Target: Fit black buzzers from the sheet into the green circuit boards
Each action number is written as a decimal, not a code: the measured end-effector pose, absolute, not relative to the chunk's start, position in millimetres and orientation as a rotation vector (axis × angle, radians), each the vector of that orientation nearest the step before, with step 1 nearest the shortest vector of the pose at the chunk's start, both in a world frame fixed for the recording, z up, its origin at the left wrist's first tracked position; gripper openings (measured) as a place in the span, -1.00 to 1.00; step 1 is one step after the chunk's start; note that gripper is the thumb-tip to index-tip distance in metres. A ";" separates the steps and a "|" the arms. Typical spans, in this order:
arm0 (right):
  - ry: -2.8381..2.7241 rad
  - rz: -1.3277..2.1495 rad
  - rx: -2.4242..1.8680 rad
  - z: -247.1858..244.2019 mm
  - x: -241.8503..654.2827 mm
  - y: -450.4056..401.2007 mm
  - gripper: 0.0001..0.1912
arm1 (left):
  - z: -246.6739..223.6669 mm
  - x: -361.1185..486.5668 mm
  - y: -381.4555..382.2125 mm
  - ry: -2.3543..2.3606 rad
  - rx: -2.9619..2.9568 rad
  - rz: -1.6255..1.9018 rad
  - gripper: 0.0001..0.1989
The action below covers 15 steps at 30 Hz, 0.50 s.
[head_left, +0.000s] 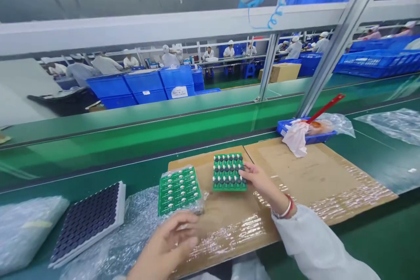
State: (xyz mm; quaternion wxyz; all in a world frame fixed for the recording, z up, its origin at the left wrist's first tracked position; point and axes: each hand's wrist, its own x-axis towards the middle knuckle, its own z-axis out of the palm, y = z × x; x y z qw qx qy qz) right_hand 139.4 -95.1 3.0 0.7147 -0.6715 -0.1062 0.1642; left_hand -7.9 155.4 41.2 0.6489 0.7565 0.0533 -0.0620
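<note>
Circuit panel [229, 171] gripped by right hand [257, 180], left hand [169, 243] open, bubble wrap [139, 214] between tray [90, 223] and cardboard [229, 223]

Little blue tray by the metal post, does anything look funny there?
A bit messy: a crumpled white wrapping droops over the edge of the blue tray onto the cardboard, and a red stick pokes out slantwise. I can't see any spill.

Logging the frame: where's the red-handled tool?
Head view, right of centre: the red-handled tool sticks up from the blue tray, beside the metal post.
</note>
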 end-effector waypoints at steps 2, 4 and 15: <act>-0.224 0.419 -1.638 -7.7 146.3 -102.9 -0.52 | 40.9 -9.3 185.1 0.091 1.996 -0.014 -0.80; -0.203 0.439 -1.757 -15.8 149.1 -109.7 -0.59 | 40.3 -4.3 207.4 0.130 2.200 0.086 -0.68; -0.338 0.204 -2.281 11.5 132.1 -55.2 -0.64 | 13.6 20.3 220.0 0.081 2.434 -0.119 -0.14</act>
